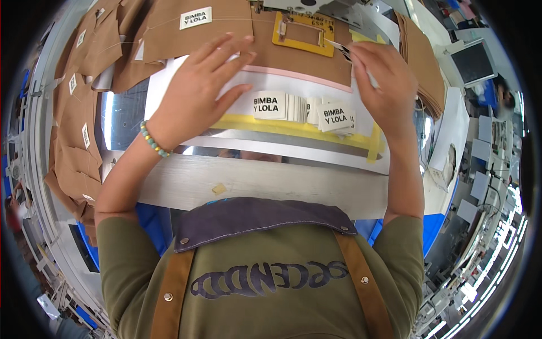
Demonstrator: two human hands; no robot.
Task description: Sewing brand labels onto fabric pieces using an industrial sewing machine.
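My right hand (389,76) pinches a small white label with black print (341,50), turned at a slant, beside the right end of a yellow metal frame (327,48). That frame lies on a brown fabric piece (305,66) under the head of a sewing machine (293,5). To the left, my left hand (197,90) is open with fingers spread, over or on the brown fabric; whether it touches cannot be told. Between my hands, a fanned row of white labels (270,105) lies near the yellow tape, with a few loose labels (334,116) at its right end.
Brown fabric pieces with white labels (76,135) hang in a chain down the left side, joined by thread. A stack of brown pieces (420,62) lies at the right. Yellow tape (254,125) edges the white sheet. A tan scrap (219,188) sits on the table's near edge.
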